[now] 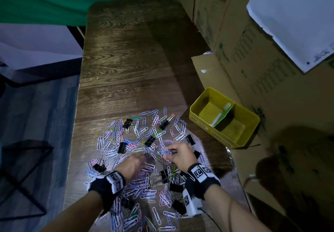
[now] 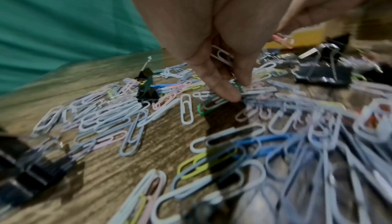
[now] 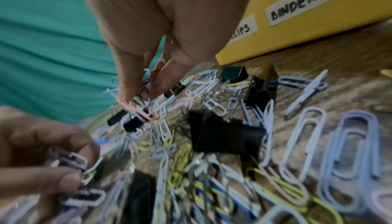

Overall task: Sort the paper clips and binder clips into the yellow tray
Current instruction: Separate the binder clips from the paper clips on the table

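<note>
A heap of pastel paper clips (image 1: 126,146) mixed with black binder clips (image 1: 150,140) covers the near part of the wooden table (image 1: 126,68). The yellow tray (image 1: 250,134), split by a divider, stands to the right; its wall (image 3: 275,34) bears the labels "CLIPS" and "BINDER CLIPS". My right hand (image 1: 178,154) pinches a small bunch of paper clips (image 3: 137,110) just above the heap. My left hand (image 1: 137,161) reaches down into the heap, fingertips (image 2: 233,95) among the clips, and holds several paper clips (image 3: 72,160) in its curled fingers.
Cardboard boxes (image 1: 235,41) with white sheets (image 1: 298,23) stand along the table's right side, close behind the tray. A green cloth (image 1: 72,0) hangs at the far left. A black-framed stand (image 1: 23,177) sits on the floor past the table's left edge.
</note>
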Demonstrator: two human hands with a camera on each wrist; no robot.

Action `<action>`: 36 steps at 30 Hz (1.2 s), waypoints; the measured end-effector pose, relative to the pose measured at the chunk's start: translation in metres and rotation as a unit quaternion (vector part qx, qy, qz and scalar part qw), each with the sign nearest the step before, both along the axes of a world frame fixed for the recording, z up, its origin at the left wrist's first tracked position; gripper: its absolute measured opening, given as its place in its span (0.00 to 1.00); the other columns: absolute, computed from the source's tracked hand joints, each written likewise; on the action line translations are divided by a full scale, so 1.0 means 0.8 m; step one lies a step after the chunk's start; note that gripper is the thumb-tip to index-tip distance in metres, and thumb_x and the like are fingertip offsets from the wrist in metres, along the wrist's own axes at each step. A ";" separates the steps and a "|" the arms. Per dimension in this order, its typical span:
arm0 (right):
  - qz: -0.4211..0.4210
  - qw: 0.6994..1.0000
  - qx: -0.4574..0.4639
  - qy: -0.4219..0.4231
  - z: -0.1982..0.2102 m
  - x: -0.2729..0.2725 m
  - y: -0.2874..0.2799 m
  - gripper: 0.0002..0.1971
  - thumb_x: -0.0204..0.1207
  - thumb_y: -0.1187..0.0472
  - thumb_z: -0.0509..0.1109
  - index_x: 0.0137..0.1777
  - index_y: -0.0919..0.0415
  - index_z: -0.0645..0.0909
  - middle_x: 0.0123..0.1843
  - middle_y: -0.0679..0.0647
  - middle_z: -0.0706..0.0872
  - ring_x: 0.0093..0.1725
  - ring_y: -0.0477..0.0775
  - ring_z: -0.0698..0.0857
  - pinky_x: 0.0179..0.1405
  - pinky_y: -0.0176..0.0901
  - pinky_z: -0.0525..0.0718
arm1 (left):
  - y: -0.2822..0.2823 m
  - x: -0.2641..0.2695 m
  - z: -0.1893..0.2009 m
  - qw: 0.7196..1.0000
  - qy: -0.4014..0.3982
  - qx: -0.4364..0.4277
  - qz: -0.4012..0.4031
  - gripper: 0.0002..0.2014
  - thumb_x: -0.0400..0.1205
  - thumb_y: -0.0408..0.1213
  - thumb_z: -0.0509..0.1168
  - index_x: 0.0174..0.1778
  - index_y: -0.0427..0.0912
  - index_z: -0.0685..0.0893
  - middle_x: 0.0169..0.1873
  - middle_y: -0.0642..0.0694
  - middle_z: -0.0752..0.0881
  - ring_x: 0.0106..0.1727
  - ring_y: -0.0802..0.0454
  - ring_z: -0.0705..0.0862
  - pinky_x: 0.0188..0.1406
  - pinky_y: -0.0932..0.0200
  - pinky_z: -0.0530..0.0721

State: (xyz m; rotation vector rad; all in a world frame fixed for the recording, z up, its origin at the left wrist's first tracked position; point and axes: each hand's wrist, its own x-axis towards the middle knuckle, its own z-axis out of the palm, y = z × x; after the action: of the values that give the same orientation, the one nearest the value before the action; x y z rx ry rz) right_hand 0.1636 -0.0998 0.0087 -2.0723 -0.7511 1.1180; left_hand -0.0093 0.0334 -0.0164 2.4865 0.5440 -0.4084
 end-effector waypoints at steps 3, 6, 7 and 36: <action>-0.044 0.996 0.065 0.041 0.020 0.009 -0.009 0.10 0.66 0.59 0.80 0.47 0.48 0.88 0.55 0.45 0.86 0.56 0.47 0.84 0.59 0.38 0.83 | 0.013 0.003 0.024 0.987 0.006 -0.122 0.106 0.01 0.80 0.37 0.65 0.46 0.45 0.82 0.42 0.53 0.84 0.35 0.61 0.84 0.38 0.71 0.82; -0.099 0.983 0.131 0.086 0.043 0.023 -0.023 0.11 0.64 0.62 0.81 0.41 0.44 0.88 0.53 0.45 0.87 0.56 0.47 0.86 0.59 0.41 0.85 | 0.028 0.022 0.053 0.940 -0.014 -0.262 0.218 0.04 0.76 0.35 0.69 0.45 0.41 0.83 0.39 0.42 0.87 0.33 0.54 0.87 0.35 0.61 0.86; -0.118 0.978 0.151 0.087 0.053 0.028 -0.027 0.11 0.64 0.63 0.82 0.41 0.45 0.89 0.52 0.46 0.88 0.55 0.46 0.86 0.58 0.41 0.85 | 0.031 0.035 0.068 0.923 -0.028 -0.301 0.238 0.06 0.75 0.34 0.70 0.45 0.38 0.83 0.38 0.41 0.87 0.32 0.53 0.87 0.37 0.60 0.87; -0.045 0.975 -0.067 -0.206 0.057 0.197 0.005 0.14 0.69 0.60 0.79 0.55 0.58 0.87 0.54 0.55 0.89 0.52 0.52 0.86 0.55 0.33 0.76 | -0.032 0.222 0.101 0.979 -0.173 -0.079 0.074 0.07 0.79 0.34 0.66 0.50 0.45 0.87 0.47 0.49 0.84 0.46 0.54 0.82 0.53 0.59 0.79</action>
State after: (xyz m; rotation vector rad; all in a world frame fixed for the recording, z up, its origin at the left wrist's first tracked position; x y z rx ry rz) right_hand 0.3214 -0.0956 0.0541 -2.4656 -0.7798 0.7101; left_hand 0.1682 0.0078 0.0644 2.2770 0.5257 0.0413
